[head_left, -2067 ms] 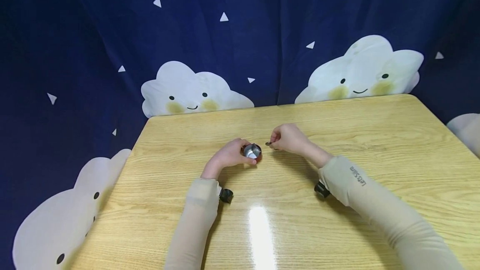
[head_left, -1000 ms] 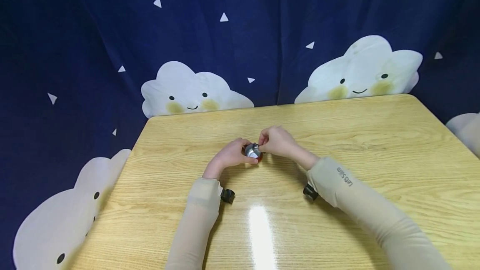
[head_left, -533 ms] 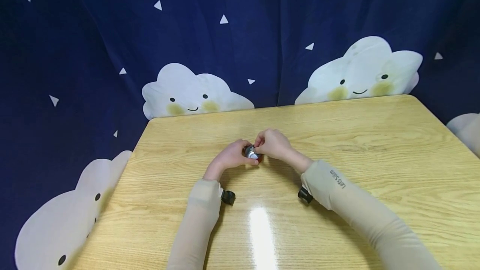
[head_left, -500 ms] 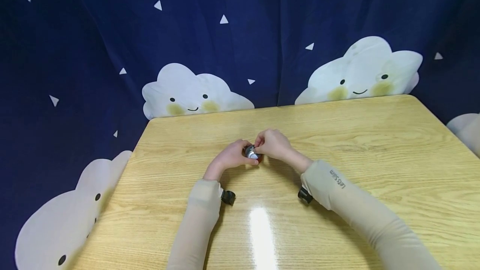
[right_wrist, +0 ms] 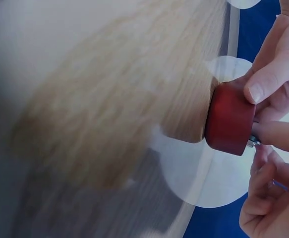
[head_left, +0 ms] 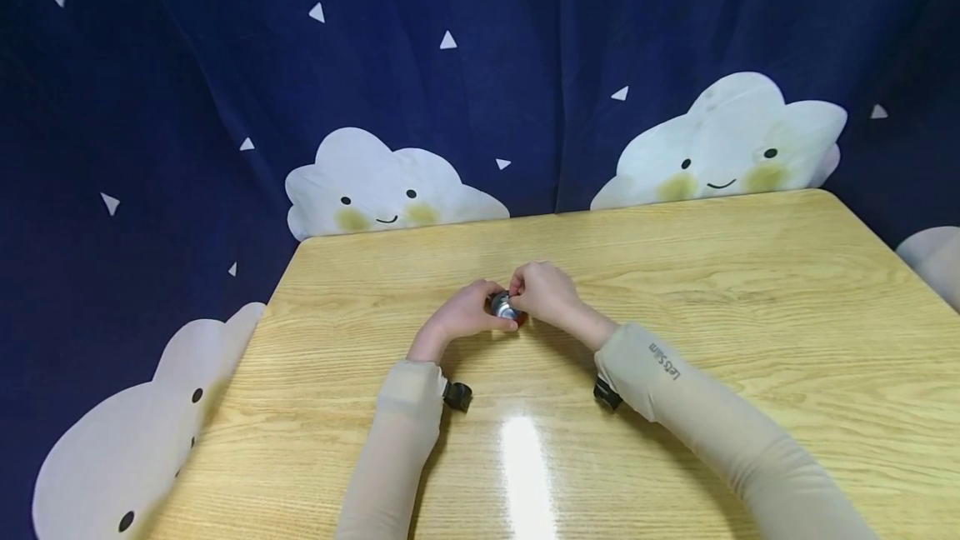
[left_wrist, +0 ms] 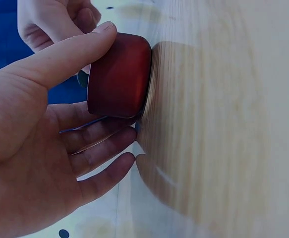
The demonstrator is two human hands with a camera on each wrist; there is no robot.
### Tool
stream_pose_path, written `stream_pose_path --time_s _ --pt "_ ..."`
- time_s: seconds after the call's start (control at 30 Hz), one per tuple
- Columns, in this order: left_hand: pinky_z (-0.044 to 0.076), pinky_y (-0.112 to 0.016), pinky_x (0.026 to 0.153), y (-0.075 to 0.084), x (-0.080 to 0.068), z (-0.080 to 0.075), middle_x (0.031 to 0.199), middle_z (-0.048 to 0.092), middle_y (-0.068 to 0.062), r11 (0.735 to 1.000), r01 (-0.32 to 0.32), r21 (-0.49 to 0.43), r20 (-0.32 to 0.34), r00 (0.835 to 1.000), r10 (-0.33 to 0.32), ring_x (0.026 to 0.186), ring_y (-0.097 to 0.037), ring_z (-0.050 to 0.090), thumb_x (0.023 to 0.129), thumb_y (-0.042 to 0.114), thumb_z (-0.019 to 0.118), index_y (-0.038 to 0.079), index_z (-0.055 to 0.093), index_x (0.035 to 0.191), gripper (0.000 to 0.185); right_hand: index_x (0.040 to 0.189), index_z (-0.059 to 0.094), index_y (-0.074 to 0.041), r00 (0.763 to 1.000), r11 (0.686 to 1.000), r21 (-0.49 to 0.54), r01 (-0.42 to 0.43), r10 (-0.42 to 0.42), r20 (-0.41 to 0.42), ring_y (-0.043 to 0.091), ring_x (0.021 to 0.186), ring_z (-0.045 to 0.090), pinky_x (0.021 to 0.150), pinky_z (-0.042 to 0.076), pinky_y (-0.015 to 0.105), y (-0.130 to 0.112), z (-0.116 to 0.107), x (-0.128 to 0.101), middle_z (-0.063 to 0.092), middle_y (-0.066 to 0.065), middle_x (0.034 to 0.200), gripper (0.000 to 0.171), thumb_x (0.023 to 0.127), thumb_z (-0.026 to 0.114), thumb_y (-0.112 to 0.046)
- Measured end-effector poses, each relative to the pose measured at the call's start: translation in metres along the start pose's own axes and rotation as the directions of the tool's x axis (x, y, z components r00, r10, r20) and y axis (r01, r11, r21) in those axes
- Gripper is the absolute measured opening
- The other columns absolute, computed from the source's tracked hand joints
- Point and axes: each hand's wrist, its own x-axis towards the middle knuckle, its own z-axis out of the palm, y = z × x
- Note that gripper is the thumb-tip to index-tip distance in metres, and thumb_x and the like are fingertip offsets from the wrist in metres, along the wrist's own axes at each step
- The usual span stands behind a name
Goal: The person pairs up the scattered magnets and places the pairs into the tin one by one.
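A small, round red pot [left_wrist: 120,77] with a silver inside stands on the wooden table. In the head view my left hand [head_left: 463,312] grips it from the left, thumb on the near side and fingers round the far side. My right hand [head_left: 546,293] is over the pot's right rim, thumb and forefinger together. Between those fingertips the right wrist view shows a small dark, shiny piece [right_wrist: 254,141] at the pot's open top. Its exact kind is too small to tell. The right hand hides part of the silver inside [head_left: 505,307].
The light wooden table [head_left: 337,473] carries a bright glare streak near its front. Behind it hangs a dark blue curtain [head_left: 525,65] with white clouds and triangles. Black wrist cameras are strapped at both sleeves, close above the tabletop.
My right hand has moved left from beside the pot to its top, bringing the small dark piece with it. The left hand keeps its hold on the pot, almost unmoved.
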Motion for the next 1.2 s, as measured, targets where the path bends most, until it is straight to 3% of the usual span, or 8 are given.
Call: stream_pose_path --time_s 0.5,0.97,1.2 --pt "0.045 -0.027 0.076 -0.001 0.000 0.000 0.104 0.056 -0.003 1.000 0.006 -0.009 0.004 1.000 -0.006 0.087 -0.014 0.053 0.077 0.035 0.072 0.010 0.056 0.118 0.051 0.072 0.063 -0.013 1.000 1.000 -0.008 -0.007 0.007 0.021 0.014 0.059 0.051 0.052 0.037 0.024 0.000 0.006 0.004 0.057 -0.001 0.066 0.010 0.077 0.069 -0.017" --pt "0.045 -0.031 0.082 0.001 -0.001 -0.002 0.108 0.058 -0.005 1.000 -0.006 0.002 0.014 1.000 0.006 0.093 -0.016 0.054 0.076 0.036 0.073 0.007 0.054 0.119 0.056 0.073 0.061 -0.014 0.999 1.000 0.002 0.024 -0.024 -0.048 0.014 0.057 0.049 0.049 0.035 0.025 0.008 0.002 -0.003 0.057 -0.001 0.067 0.015 0.083 0.062 -0.026" --pt "0.045 -0.029 0.075 0.006 -0.004 -0.010 0.104 0.059 -0.006 1.000 -0.004 0.026 0.047 0.999 0.002 0.086 -0.015 0.054 0.085 0.044 0.059 0.003 0.054 0.117 0.053 0.071 0.060 -0.014 0.998 1.000 -0.015 0.018 -0.019 -0.055 0.013 0.053 0.046 0.048 0.033 0.025 0.017 -0.010 -0.008 0.053 -0.002 0.060 0.023 0.087 0.058 -0.029"
